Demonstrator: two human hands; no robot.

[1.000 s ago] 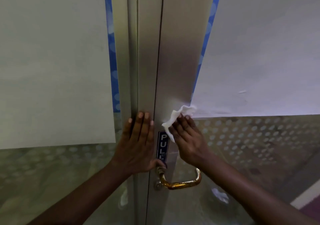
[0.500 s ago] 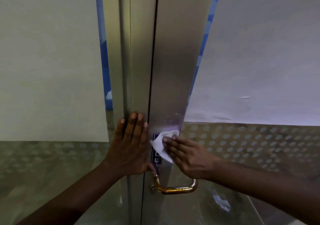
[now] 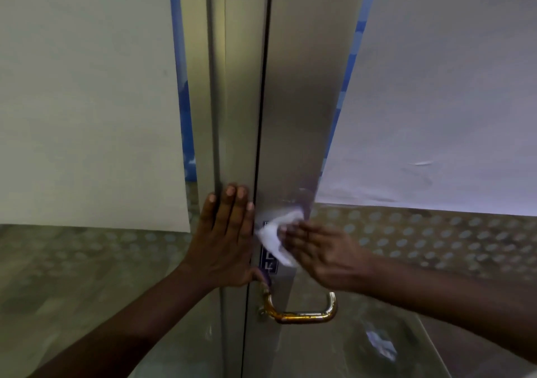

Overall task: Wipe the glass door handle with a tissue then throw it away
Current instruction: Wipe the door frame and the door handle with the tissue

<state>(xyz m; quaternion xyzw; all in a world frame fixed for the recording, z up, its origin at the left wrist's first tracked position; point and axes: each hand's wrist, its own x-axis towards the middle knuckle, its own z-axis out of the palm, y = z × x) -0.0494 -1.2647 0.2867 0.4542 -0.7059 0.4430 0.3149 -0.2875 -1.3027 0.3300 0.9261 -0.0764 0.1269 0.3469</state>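
On the door stile, above the handle [image 3: 302, 310] | our left hand [image 3: 229, 238] flat, fingers together | right hand [image 3: 322, 252], blurred, seemingly presses tissue [image 3: 276, 238] with extended fingers | risk: tissue slips, since nothing pinches it.

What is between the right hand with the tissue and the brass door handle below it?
In the head view, only bare metal door frame lies between the right hand, pressing the tissue, and the brass handle. The blue sign sits just left.
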